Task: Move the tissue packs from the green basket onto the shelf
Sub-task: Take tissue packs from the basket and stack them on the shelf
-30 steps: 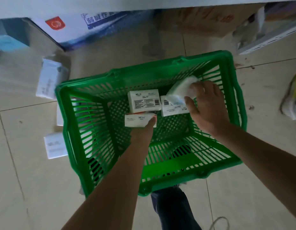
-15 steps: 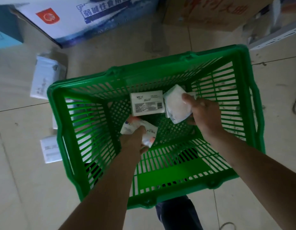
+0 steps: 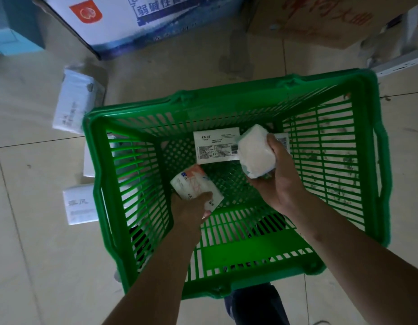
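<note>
While both forearms reach into green basket point(image 3: 123, 231), left hand point(image 3: 191, 207) grip holds printed pack point(image 3: 191, 184), right hand point(image 3: 280, 181) white pack point(image 3: 256, 153).

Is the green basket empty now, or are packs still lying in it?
Not empty. One flat pack still lies on the basket floor; another shows behind the right hand.

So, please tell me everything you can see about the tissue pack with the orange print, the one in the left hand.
The white soft-wrapped tissue pack with orange print looks like a small plastic-film packet, with a blue mark near one corner and small dark text. It is tilted, raised inside the green slatted plastic basket, clear of the basket's mesh floor. The left hand grips its near end, fingers curled round it. Nothing else touches it.
</note>
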Tool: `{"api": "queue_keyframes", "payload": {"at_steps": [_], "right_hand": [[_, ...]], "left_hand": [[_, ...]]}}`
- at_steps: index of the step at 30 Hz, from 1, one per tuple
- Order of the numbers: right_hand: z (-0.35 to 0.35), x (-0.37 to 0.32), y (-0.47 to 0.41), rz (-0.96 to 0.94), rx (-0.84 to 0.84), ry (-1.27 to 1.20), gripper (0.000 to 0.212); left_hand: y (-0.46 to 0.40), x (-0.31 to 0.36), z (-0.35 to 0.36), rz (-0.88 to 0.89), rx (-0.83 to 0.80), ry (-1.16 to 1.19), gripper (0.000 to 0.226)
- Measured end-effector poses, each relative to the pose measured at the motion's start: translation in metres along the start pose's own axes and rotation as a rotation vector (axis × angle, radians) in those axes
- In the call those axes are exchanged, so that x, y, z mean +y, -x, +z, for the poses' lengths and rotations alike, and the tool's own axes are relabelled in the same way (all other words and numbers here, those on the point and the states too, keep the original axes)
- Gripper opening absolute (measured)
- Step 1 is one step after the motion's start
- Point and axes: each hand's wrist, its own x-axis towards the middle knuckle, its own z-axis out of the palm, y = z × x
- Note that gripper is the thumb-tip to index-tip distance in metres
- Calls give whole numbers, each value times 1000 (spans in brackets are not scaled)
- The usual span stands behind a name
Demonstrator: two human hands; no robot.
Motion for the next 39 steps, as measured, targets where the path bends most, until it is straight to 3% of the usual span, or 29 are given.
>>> {"api": "queue_keyframes", "payload": {"at_steps": [5,10,16,24,31,35,39], "right_hand": [[-3,-3,-1,19,25,-14,54],[6,2,-2,156,8,-42,13],[4,10,12,223,-64,26,48],[-13,-15,56,114,-234,326,72],[-5,-46,103,15,-357,381,82],[0,-57,130,-25,-403,437,106],[5,-68,153,-78,-387,463,98]], "left_hand": [[16,-5,-11,25,-25,65,60],[33,0,-22,97,-66,49,43],[52,28,-33,132,-142,55,41],[93,70,-44,181,-308,-144,35],[148,92,-44,187,-454,-251,37],[179,100,-50,188,-527,-219,45],[207,104,-56,189,-575,-162,59]]}}
